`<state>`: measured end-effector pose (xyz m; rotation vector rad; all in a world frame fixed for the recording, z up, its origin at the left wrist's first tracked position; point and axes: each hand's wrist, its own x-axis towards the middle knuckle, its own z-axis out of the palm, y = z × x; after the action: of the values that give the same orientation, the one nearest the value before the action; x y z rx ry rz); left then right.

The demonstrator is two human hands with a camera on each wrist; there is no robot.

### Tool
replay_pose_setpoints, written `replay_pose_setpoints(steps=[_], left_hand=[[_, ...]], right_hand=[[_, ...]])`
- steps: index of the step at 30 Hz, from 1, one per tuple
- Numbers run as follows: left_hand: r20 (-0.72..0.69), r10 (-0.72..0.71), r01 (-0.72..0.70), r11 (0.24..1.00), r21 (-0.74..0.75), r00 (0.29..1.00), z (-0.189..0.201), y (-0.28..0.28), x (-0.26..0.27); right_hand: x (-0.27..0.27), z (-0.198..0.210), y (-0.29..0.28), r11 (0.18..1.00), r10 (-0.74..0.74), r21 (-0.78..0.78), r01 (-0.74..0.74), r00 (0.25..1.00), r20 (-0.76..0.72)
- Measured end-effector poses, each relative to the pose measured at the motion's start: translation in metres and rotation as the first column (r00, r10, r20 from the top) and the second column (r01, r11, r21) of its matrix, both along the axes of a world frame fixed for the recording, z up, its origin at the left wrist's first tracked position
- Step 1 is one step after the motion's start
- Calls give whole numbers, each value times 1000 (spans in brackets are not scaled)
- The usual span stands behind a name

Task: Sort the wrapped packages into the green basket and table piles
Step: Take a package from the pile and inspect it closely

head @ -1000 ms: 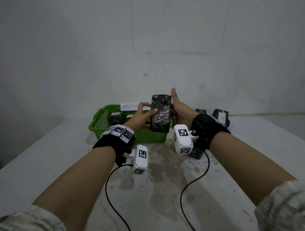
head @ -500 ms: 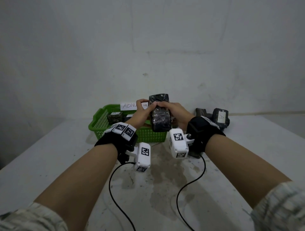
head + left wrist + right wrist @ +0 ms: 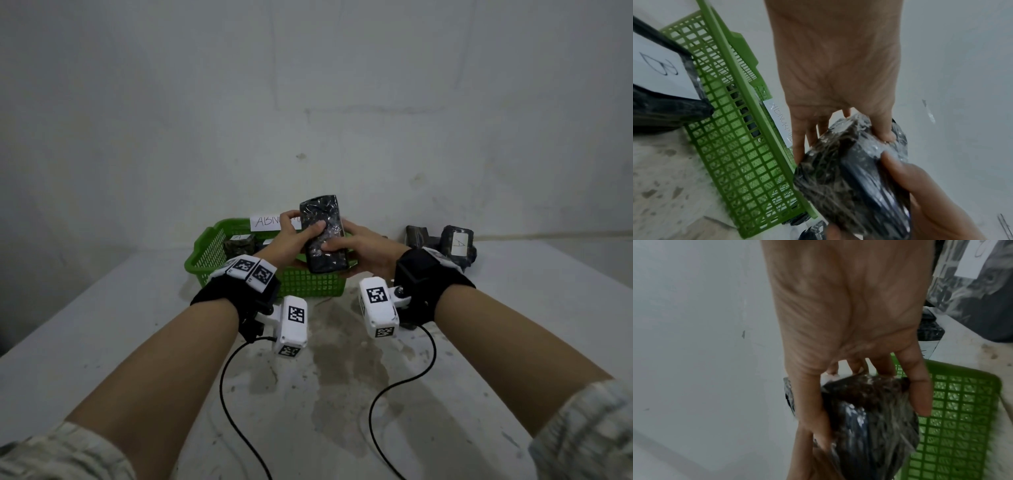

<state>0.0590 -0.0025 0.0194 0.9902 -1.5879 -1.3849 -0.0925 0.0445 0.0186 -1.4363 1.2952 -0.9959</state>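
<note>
A dark plastic-wrapped package is held by both hands above the front right corner of the green basket. My left hand grips its left side, thumb across the front face. My right hand grips its right side and lower end, thumb on the front. No label shows on the face toward me. The left wrist view shows the package with the left thumb on its far end and the basket beside it. In the right wrist view the right hand's fingers wrap the package.
The basket holds a few wrapped packages and carries a handwritten paper tag on its back rim. A pile of wrapped packages, one labelled A, lies at the back right by the wall. Wrist-camera cables trail over the stained tabletop.
The package has been turned in both hands from upright to leaning, with its front face toward me. My right thumb moved from alongside the package onto its front.
</note>
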Motion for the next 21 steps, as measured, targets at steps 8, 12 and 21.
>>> replay_pose_setpoints(steps=[8, 12, 21], left_hand=[[10, 2, -2, 1000, -20, 1000, -4, -5, 7], [-23, -3, 3, 1000, -28, 1000, -8, -5, 4], [-293, -15, 21, 1000, 19, 956, -12, -19, 11]], right_hand=[[5, -7, -7, 1000, 9, -25, -10, 999, -36], [8, -5, -14, 970, -124, -230, 76, 972, -198], [12, 7, -4, 942, -132, -320, 98, 988, -86]])
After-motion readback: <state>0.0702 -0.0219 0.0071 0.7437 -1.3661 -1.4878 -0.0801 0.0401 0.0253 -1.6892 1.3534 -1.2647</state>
